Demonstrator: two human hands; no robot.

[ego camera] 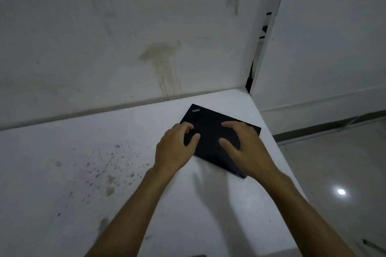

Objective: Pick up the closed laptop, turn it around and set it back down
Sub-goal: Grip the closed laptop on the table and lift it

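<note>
A closed black laptop (211,129) lies flat on the white table (125,173), near the table's right edge, its lid logo at the far-left corner. My left hand (177,148) sits at the laptop's left edge, with curled fingers and thumb pressing on the lid. My right hand (244,146) is spread over the right half of the lid, its outer fingers reaching the far right edge. Both hands touch the laptop. The near right corner pokes out below my right wrist. I cannot tell whether any side is raised off the table.
A stained white wall (158,54) runs along the back of the table. Dark specks and stains (104,169) mark the table's left part. The table ends just right of the laptop, above a glossy floor (334,173). A white slotted rail and panel (269,14) stand at the right.
</note>
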